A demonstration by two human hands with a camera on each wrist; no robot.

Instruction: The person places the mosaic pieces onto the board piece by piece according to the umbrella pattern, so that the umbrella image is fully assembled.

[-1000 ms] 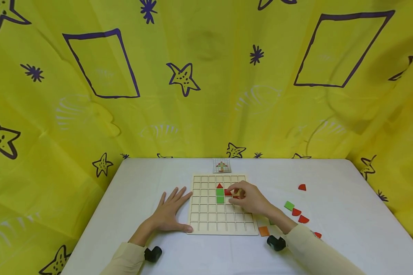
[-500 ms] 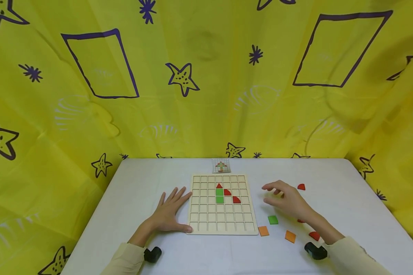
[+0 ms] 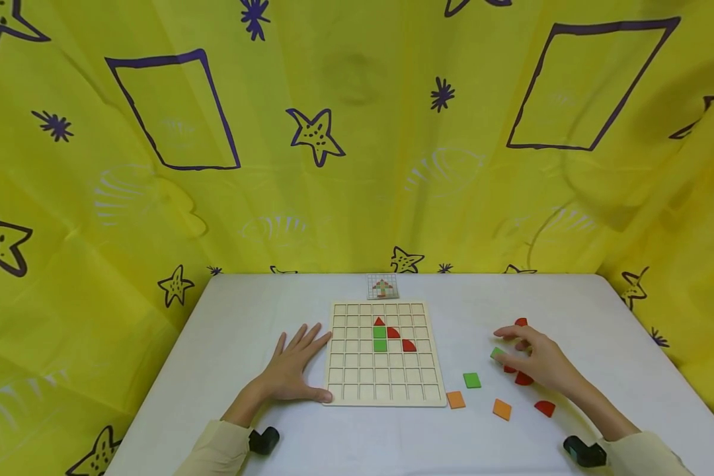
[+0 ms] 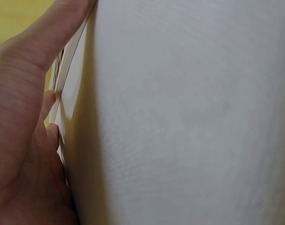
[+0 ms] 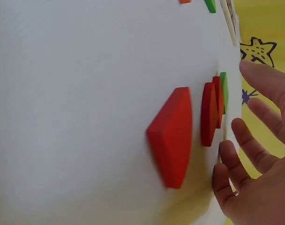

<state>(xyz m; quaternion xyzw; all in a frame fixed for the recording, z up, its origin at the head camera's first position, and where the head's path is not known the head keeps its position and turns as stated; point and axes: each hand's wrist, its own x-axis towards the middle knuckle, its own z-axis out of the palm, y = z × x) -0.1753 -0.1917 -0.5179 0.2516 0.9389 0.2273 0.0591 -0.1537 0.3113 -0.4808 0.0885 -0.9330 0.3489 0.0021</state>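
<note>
My left hand (image 3: 293,371) lies spread on the table with thumb and fingertips at the left edge of a wooden grid board (image 3: 357,377). On the board sit a red triangle (image 3: 379,322), two green squares (image 3: 380,345) in a column below it, and two red quarter-circles (image 3: 408,346). To the right, my right hand (image 3: 538,362) hovers over loose pieces, thumb and fingers apart. A green square (image 3: 496,353) shows right by its thumb, partly covered in the head view. Red quarter-circles (image 5: 208,115) lie beneath the hand, and another red quarter-circle (image 5: 173,138) is closer to the wrist camera.
Between board and right hand lie a green square (image 3: 472,380) and two orange squares (image 3: 502,409). A small pattern card (image 3: 383,286) is behind the board. One red quarter-circle (image 3: 521,321) lies beyond the right hand. A yellow curtain (image 3: 357,198) hangs behind the white table (image 3: 262,297).
My right hand has let go of the red quarter-circle on the board, withdrawn to the right, and come down over the loose pieces. My left hand has stayed in place.
</note>
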